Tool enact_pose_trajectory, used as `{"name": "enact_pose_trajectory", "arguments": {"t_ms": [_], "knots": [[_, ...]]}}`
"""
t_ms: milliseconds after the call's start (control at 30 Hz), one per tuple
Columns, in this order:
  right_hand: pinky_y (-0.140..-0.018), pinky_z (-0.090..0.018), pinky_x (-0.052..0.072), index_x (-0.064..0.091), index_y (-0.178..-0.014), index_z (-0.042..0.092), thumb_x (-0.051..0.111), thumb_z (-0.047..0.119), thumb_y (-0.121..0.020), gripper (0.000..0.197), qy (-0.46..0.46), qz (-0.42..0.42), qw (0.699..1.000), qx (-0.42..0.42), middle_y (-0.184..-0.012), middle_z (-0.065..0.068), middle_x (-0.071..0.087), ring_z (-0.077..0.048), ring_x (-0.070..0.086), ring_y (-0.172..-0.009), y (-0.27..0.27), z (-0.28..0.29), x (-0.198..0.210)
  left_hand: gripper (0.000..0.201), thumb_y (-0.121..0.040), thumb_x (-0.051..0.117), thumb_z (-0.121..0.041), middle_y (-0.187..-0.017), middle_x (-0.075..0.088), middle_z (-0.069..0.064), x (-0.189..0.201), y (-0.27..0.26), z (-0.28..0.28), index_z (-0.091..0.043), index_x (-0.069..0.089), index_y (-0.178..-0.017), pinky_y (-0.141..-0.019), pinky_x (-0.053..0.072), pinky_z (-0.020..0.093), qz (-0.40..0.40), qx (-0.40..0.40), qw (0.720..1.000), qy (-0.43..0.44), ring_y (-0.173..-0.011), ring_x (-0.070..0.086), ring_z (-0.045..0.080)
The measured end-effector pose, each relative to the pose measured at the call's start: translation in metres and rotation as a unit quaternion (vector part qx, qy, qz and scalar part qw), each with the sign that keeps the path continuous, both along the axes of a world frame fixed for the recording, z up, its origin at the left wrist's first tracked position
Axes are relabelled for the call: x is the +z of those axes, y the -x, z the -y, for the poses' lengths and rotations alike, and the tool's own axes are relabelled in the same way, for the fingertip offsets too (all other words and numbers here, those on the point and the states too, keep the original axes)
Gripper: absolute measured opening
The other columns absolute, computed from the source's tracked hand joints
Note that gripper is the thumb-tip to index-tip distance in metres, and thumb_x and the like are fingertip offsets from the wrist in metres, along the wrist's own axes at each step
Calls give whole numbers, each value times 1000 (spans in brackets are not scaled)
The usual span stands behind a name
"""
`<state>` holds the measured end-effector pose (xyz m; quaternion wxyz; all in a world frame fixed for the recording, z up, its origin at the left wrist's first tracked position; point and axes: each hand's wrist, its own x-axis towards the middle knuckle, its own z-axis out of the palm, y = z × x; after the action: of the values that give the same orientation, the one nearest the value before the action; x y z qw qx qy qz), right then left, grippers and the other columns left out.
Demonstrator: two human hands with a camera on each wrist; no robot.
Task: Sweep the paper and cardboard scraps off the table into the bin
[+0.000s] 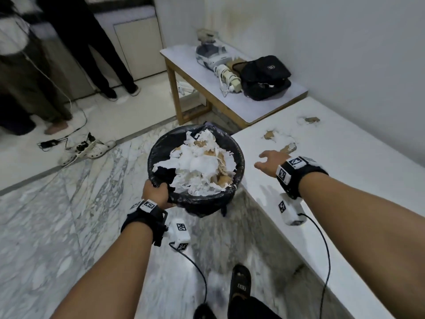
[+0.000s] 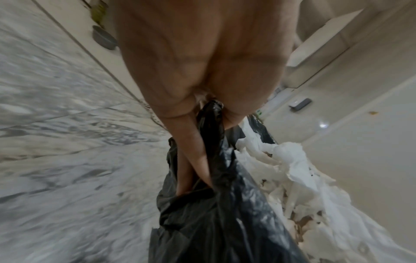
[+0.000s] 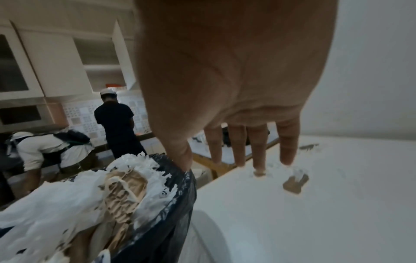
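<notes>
Head view: white tabletop (image 1: 345, 180) against a pale wall, strewn with torn brown-and-white paper and cardboard scraps (image 1: 288, 147); round black-lined bin (image 1: 195, 166), heaped with scraps, held at its edge. Left wrist view: left hand (image 2: 202, 80) gripping the liner rim. Right wrist view: right hand (image 3: 236, 89), fingers spread straight, over the scraps.

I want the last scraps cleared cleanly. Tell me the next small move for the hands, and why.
Probably reach the right hand just past the nearest cardboard scrap and drag it toward the table edge. The hand is open and over the table, short of that scrap. The left hand grips the rim of the bin, which is held against the edge, already heaped with paper.
</notes>
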<state>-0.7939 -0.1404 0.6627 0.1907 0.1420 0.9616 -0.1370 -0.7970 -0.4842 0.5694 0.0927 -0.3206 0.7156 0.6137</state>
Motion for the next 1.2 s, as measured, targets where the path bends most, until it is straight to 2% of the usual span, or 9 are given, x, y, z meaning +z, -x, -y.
{"name": "enact_pose_trajectory", "arguments": {"t_ms": [133, 333, 533, 667, 800, 900, 1067, 1133, 1200], "knots": [[-103, -41, 45, 62, -127, 16, 51, 57, -88, 58, -37, 48, 998, -4, -136, -9, 59, -31, 56, -120, 20, -32, 34, 34, -96, 55, -8, -124, 67, 25, 51, 60, -34, -5, 57, -131, -66, 63, 64, -26, -51, 998, 14, -97, 70, 49], [-100, -40, 48, 68, -118, 14, 55, 56, -85, 55, -37, 60, 995, -74, -125, -8, 65, -30, 60, -111, 51, -106, 53, 12, -90, 55, -2, -96, 73, 18, 98, 144, -120, -6, 63, -99, -80, 63, 63, -53, -124, 991, 4, -95, 74, 46], [-102, -40, 45, 64, -125, 14, 54, 57, -86, 59, -34, 50, 987, -147, -135, -9, 59, -31, 57, -118, 93, -189, 45, 23, -82, 61, -16, -111, 71, 18, 88, 251, -201, -10, 63, -104, -82, 64, 57, -66, -209, 974, 48, -98, 73, 41], [-104, -39, 43, 59, -132, 11, 52, 50, -94, 55, -22, 72, 981, -179, -140, -10, 54, -31, 52, -125, 117, -223, 40, 65, -56, 65, -36, -118, 74, 17, 53, 336, -236, -15, 66, -118, -88, 62, 56, -54, -233, 968, 73, -101, 72, 42], [-105, -40, 42, 60, -131, 11, 49, 49, -96, 53, -16, 68, 975, -210, -141, -9, 54, -31, 52, -126, 141, -244, 31, 43, -62, 57, -32, -115, 74, 22, 70, 368, -272, -17, 69, -101, -94, 60, 58, -77, -269, 957, 77, -102, 71, 44], [-107, -37, 40, 59, -132, 12, 49, 44, -98, 47, 4, 60, 969, -240, -142, -9, 52, -29, 49, -129, 159, -250, 25, 55, -66, 61, -35, -119, 71, 22, 68, 405, -293, -10, 66, -115, -98, 58, 56, -74, -298, 949, 75, -106, 69, 43], [-105, -33, 38, 61, -128, 34, 61, 52, -87, 45, 65, -17, 940, -334, -140, 0, 55, -24, 51, -128, 197, -251, 6, 9, -93, 55, -7, -101, 70, 21, 99, 441, -330, -14, 60, -95, -80, 63, 63, -49, -336, 941, 0, -89, 72, 45], [-102, -33, 38, 60, -129, 34, 60, 52, -87, 46, 79, -30, 928, -363, -137, 1, 58, -24, 52, -126, 211, -245, 2, 10, -83, 61, -14, -102, 72, 20, 81, 485, -342, -17, 61, -93, -79, 63, 63, -49, -369, 928, -4, -89, 72, 45], [-100, -33, 39, 59, -130, 34, 60, 52, -88, 46, 86, -39, 916, -389, -136, 0, 59, -24, 54, -124, 223, -235, -3, 42, -58, 65, -32, -111, 75, 21, 37, 547, -357, -20, 64, -98, -81, 62, 64, -54, -413, 909, 20, -94, 73, 47]]}}
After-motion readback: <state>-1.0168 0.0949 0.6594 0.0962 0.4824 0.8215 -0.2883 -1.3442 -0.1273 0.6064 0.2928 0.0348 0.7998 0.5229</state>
